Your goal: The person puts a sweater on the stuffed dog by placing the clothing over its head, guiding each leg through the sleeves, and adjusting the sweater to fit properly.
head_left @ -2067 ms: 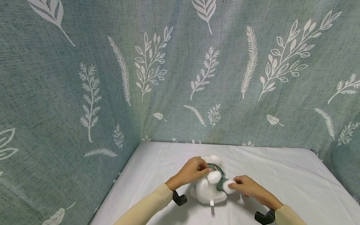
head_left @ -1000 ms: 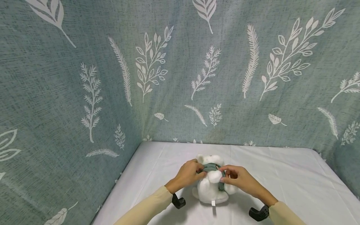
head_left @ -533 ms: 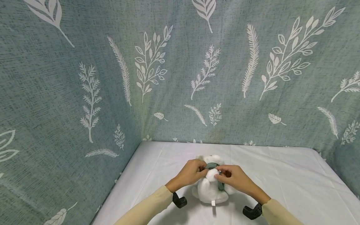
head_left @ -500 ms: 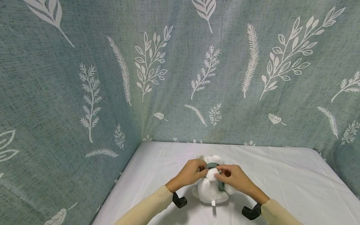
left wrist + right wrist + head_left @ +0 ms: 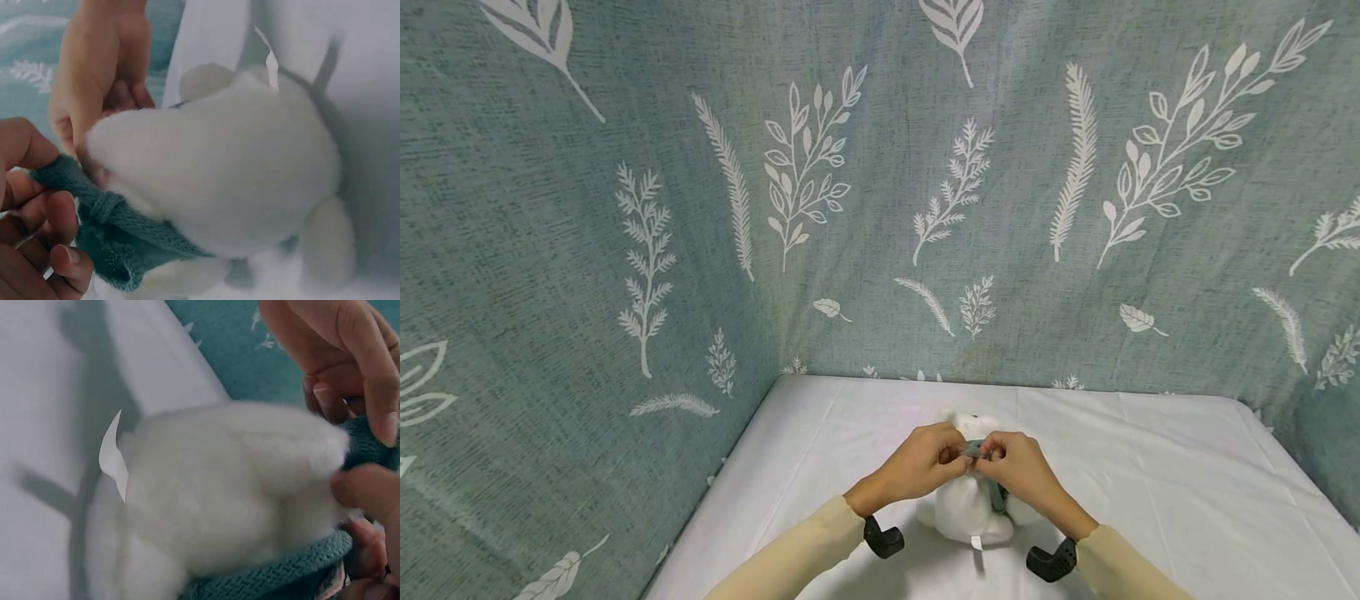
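A white plush toy lies on the white table, a small white tag at its near end. A green knitted garment wraps part of it, and in the head view a piece of this cloth spans between the two hands. My left hand pinches the garment's band, its other fingers loosely curled, as the left wrist view shows. My right hand pinches close beside it, thumb against the cloth by the end of a white limb. Its fingertips are partly hidden behind that limb in the left wrist view.
The white table surface extends to either side of the toy. A blue-green curtain with white leaf prints hangs behind and along the left. A black wrist device sits on the right wrist, with a matching one on the left.
My right hand has moved from the toy's right limb up and left to the garment beside my left hand. Both hands have drawn together, now covering the raised white limb.
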The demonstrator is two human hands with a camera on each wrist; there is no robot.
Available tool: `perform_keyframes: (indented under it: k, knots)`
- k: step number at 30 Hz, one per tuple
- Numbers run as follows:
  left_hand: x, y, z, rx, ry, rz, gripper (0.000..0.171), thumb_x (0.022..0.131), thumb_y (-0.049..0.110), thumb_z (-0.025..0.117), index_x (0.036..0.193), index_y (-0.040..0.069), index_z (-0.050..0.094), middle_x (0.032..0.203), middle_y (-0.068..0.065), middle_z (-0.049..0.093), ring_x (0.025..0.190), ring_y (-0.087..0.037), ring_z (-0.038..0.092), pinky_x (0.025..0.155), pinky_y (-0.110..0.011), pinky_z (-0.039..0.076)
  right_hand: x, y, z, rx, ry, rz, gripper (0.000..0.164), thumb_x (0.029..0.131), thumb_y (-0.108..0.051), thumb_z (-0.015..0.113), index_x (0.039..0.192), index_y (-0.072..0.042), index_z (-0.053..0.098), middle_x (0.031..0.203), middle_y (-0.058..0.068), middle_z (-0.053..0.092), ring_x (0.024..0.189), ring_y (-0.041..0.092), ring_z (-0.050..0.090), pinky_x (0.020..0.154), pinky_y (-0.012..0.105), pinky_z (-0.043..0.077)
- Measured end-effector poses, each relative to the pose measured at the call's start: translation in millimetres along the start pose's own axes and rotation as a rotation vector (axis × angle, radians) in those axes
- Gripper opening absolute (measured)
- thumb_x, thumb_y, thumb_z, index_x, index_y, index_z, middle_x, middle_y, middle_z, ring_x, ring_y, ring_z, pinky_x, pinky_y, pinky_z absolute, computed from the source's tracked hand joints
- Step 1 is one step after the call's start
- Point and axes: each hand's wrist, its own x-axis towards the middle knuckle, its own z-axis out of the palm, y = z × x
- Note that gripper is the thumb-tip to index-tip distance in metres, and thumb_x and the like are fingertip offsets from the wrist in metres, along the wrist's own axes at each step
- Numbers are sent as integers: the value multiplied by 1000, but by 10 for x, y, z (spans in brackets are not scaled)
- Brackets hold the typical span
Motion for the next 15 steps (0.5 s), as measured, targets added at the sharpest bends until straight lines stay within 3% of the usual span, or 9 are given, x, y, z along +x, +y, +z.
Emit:
perform_keyframes:
  k: [3,6,8,11,15]
  knots:
    - [11,41,16,38,-54,57,8,100,14,66,92,13,69,80,6,53,68,0,45,61,-12,38,10,1,16,5,34,37,17,86,-2,69,74,-13,64,58,-3,49,51,10,40,52,25,36]
    - [25,47,16,34,-91,47,12,103,19,65,95,13,72,79,7,55,67,1,45,61,-12,40,25,16,21,9,55,70,15,83,2,66,77,-11,62,61,-1,50,53,12,41,52,25,35]
    - [28,18,12,-18,-82,-13,16,104,22,64,96,14,74,78,9,57,63,0,46,59,-14,40,36,28,14,20,62,88,11,85,-2,70,86,-11,63,65,0,51,55,14,43,52,26,37]
    - [22,-62,9,-73,-2,-150,18,106,24,62,97,15,74,78,10,61,57,-1,47,54,-18,41,52,46,-2,29,66,95,16,88,-12,79,98,-12,66,70,2,52,58,16,45,54,28,39]
    - [2,-190,8,-13,111,-321,13,104,20,63,94,15,71,80,10,64,55,-3,48,53,-21,41,65,61,-15,36,45,85,18,88,-19,83,101,-15,71,72,1,52,61,15,46,57,28,41]
